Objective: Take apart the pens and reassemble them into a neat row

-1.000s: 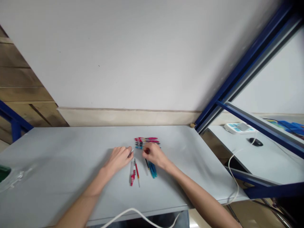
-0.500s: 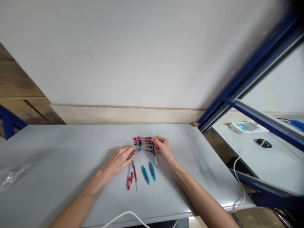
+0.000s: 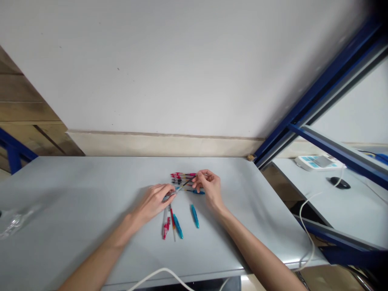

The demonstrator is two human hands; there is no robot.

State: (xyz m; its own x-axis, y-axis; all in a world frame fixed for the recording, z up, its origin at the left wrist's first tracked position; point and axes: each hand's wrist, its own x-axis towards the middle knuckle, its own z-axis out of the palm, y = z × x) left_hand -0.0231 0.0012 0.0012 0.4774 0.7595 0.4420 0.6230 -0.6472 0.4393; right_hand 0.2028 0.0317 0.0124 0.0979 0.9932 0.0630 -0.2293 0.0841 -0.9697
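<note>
My left hand point(image 3: 158, 199) is closed on a clear pen barrel, mostly hidden by the fingers. Pinched in my right hand point(image 3: 209, 186) is a dark ink refill point(image 3: 189, 180), slanting down-left so that its pale end meets the barrel at my left fingertips. Behind and between the hands lies a row of several pens point(image 3: 182, 175) with pink, black and blue parts, partly covered by my fingers. Nearer to me are a clear pen barrel with a red grip point(image 3: 166, 229), a red refill point(image 3: 172, 216) and two blue pen parts point(image 3: 178, 227).
The grey table point(image 3: 91, 202) meets a pale wall at the back. A crumpled clear plastic bag point(image 3: 15, 224) lies at the far left. A white cable point(image 3: 160, 270) crosses the front edge. Beyond the blue frame point(image 3: 287, 121) at right are a black mouse point(image 3: 339, 183) and a white device.
My right hand has turned the refill from pointing down toward me to slanting left, its end now at the left hand. One blue pen part has shifted left against the red refill.
</note>
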